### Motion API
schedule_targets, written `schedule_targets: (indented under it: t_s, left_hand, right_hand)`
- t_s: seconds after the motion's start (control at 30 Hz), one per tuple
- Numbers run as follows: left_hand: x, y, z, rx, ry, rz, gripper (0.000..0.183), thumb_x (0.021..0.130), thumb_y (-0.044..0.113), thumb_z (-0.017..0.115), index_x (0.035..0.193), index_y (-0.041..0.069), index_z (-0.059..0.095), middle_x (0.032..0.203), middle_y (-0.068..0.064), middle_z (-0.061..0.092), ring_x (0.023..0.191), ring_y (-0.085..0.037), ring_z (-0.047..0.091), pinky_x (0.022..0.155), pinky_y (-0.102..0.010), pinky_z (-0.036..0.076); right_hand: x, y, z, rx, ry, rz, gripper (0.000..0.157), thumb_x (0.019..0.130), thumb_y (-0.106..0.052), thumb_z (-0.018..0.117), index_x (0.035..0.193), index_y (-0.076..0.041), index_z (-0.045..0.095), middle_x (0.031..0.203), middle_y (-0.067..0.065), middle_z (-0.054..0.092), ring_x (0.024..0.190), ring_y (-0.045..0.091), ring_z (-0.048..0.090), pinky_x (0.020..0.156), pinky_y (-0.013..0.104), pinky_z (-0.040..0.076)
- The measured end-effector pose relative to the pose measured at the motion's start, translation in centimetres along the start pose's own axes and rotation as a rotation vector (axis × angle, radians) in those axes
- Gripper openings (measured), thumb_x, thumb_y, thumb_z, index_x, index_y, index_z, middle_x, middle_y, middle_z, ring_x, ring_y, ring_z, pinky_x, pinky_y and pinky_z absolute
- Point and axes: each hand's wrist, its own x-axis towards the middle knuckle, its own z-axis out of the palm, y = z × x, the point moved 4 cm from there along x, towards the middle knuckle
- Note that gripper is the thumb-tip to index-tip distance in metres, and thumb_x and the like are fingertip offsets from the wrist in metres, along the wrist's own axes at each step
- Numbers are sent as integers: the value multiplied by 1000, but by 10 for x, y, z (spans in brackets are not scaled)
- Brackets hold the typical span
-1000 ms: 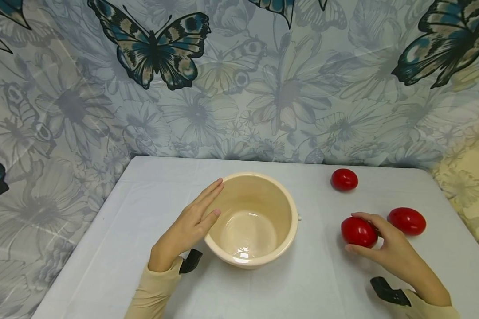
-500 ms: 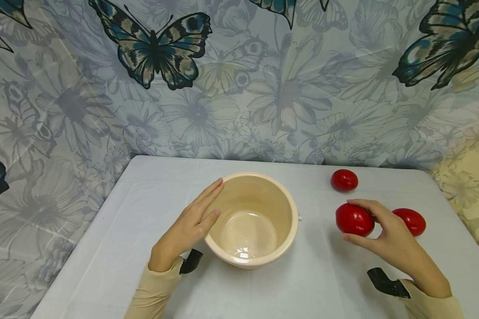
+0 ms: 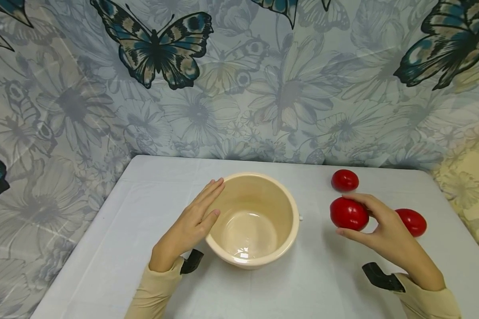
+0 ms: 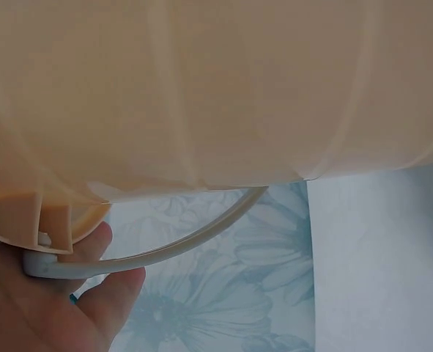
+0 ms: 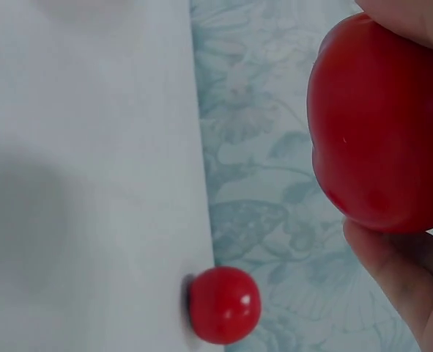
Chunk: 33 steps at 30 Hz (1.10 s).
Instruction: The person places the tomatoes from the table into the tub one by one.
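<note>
With our right hand (image 3: pixel 387 235) we pinch a red tomato (image 3: pixel 348 214) above the table (image 3: pixel 303 292)'s right half, thumb opposite fingers; an even squeeze suits its glossy skin. Our left hand (image 3: pixel 183 232), fingers straight and close, should lightly steady the bucket (image 3: pixel 263 193)'s left rim. Beyond, a second tomato (image 3: pixel 413 222) lies towards the right edge, a third tomato (image 3: pixel 345 180) near the far edge.

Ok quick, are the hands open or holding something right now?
Left hand: open, fingers straight, touching the cream bucket at its rim.
Right hand: holding a red tomato-like thing.
</note>
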Motion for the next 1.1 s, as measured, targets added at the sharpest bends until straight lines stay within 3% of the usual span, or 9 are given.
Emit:
schedule_targets:
  t_s: [0.17, 0.43, 1.1]
  left_hand:
    - [-1, -1, 0, -9, 1, 0, 56, 103, 13, 46, 157, 12, 30, 165, -1, 25, 155, -23, 15, 126, -51, 17]
    - [0, 0, 0, -13, 2, 4, 56, 103, 14, 46, 157, 12, 29, 165, -2, 25, 155, -23, 14, 126, -51, 16]
    - [0, -2, -1, -26, -20, -35, 59, 104, 22, 50, 158, 15, 28, 166, 2, 22, 155, -24, 13, 127, -49, 15]
  right_hand:
    - [5, -5, 0, 12, -3, -8, 84, 64, -12, 94, 138, -20, 56, 130, 7, 61, 109, -14, 48, 85, -5, 40]
    - [13, -17, -2, 9, -13, -80, 89, 63, -8, 93, 142, -16, 53, 133, 17, 60, 112, -18, 44, 85, -5, 39]
    - [31, -58, -2, 24, 27, -199, 93, 56, -2, 95, 139, -16, 57, 130, 7, 62, 113, -9, 52, 87, -1, 45]
